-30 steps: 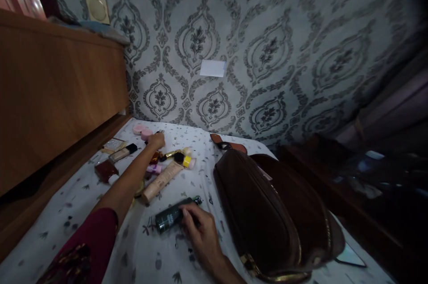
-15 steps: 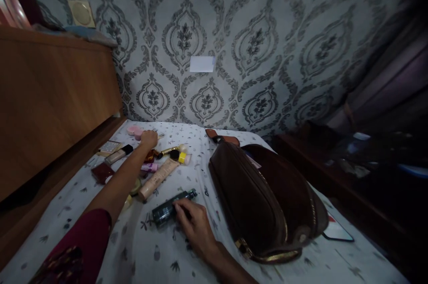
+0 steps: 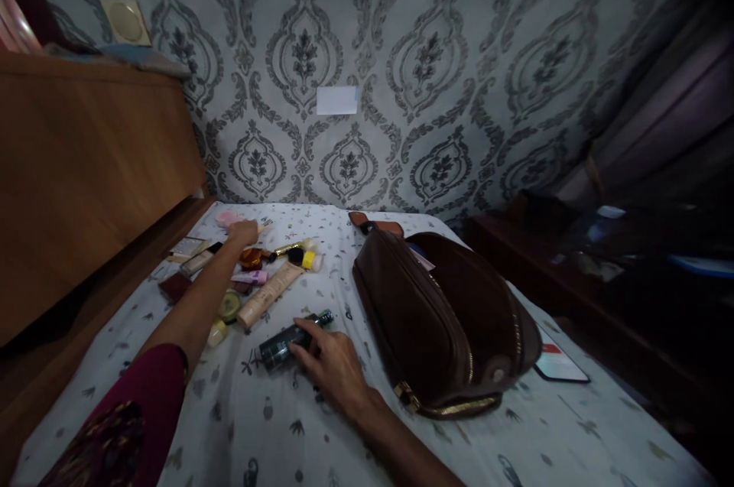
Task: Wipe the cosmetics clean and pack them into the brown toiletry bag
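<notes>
the dark green bottle lies on its side on the white printed sheet, in the near middle of the scene, left of the brown bag. it is a glossy cylinder, with pale lettering too small to read; its narrower, shiny end points far and to the right. the right hand comes in from the near right, its thumb and forefinger a narrow span apart across the bottle's body; how firmly they press i cannot tell. the left hand is at the far left, just beside a pink round container; its fingers are hidden, so i cannot tell whether they hold anything. between the hands lie a long beige tube, a small lilac tube and a translucent amber item.
</notes>
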`<state>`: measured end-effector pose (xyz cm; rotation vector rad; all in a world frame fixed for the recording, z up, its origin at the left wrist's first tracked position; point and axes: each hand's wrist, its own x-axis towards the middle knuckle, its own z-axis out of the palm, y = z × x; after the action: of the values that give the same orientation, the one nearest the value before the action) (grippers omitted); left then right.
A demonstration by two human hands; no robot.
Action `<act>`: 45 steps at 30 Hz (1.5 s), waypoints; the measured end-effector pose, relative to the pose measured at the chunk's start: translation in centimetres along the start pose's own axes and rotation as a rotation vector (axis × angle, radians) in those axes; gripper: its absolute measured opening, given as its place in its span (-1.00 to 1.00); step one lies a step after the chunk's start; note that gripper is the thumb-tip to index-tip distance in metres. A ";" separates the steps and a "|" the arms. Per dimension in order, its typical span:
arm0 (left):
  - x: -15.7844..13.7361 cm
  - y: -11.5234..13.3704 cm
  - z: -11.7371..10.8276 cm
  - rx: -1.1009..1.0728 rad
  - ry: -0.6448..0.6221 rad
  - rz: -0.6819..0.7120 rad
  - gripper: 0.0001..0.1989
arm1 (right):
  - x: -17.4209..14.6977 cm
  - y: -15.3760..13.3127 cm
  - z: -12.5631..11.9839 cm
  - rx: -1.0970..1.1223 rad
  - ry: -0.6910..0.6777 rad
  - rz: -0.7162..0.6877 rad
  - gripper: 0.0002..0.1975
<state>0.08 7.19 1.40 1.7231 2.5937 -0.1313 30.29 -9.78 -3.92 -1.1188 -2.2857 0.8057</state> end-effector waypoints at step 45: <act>-26.2 6.2 1.6 -0.504 0.269 0.666 -0.74 | 1.4 0.4 0.0 1.271 0.120 0.111 -0.55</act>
<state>15.88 -14.62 1.24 2.3461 1.7858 0.7333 29.71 -8.44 -3.94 -0.6093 -1.1302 1.7672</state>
